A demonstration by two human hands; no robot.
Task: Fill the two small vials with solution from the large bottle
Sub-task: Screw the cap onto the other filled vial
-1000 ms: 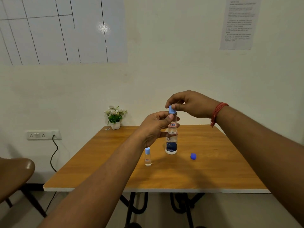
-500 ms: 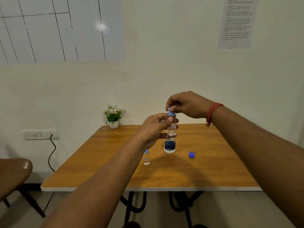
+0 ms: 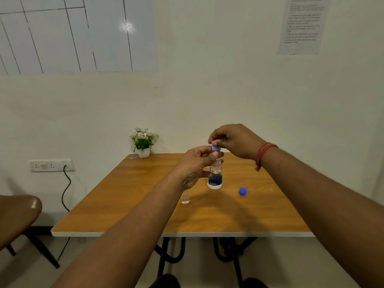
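My left hand (image 3: 197, 165) holds a small clear vial (image 3: 217, 163) with a red-edged label upright above the table. My right hand (image 3: 234, 140) pinches the vial's light blue cap (image 3: 215, 147) from above. Directly behind the vial stands the large bottle (image 3: 215, 181) with a dark blue label, and its top is hidden by the vial and my fingers. A second small vial (image 3: 185, 199) stands on the table to the left, its top covered by my left forearm. A dark blue cap (image 3: 242, 191) lies loose on the table to the right of the bottle.
The wooden table (image 3: 128, 215) has a white front edge. A small potted plant (image 3: 143, 142) sits at its back left corner. A brown chair (image 3: 16, 215) stands at the left, near a wall socket with a cable (image 3: 66, 190).
Both hands stay at the vial and its cap, with my right fingers shifting slightly on the cap. The second vial's cap has slipped behind my left forearm.
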